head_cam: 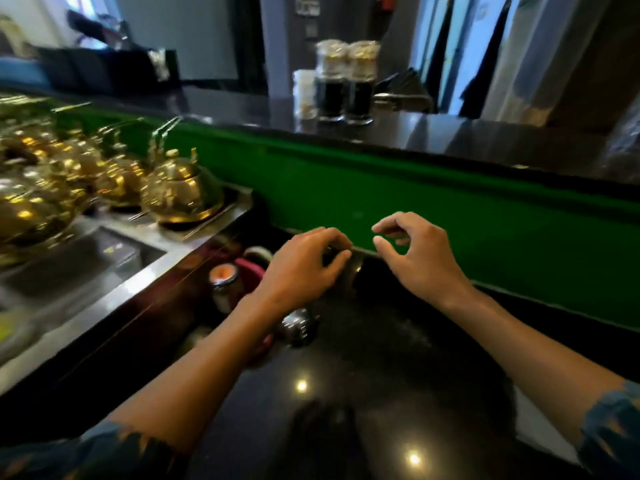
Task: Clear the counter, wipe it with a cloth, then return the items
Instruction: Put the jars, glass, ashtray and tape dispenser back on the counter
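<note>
**Two hands over a cluster of small things on the dark table**

At the far left stands a row of shiny golden metal kettles [180, 192], round-bellied with thin upright handles; I count at least four, though blur runs the farther ones together. They sit on a brushed steel unit [145, 271] with a rectangular well sunk into it.

Next to that unit, on the glossy black speckled stone table [346, 427], small things crowd together. One glass jar with a pale orange top [225, 282] stands upright. Behind it shows a piece of something pink [251, 271] and a whitish rounded rim [258, 253], both mostly hidden by the left forearm. One shiny round metal object [299, 325] lies just under the left wrist; blur keeps me from saying what it is.

The left hand [301, 268] has its fingers curled down around a dark cylindrical object with a metal sheen [351, 271], half covered, and seems to have hold of it. The right hand [415, 258] hovers just beside, its grip open, fingers loosely bent, thumb and forefinger apart, holding nothing.

Behind runs a green wall panel [450, 209]. On the upper dark ledge [242, 105] stand two clear glass jars with dark bases [346, 81] and one pale container [304, 95] beside them.
</note>
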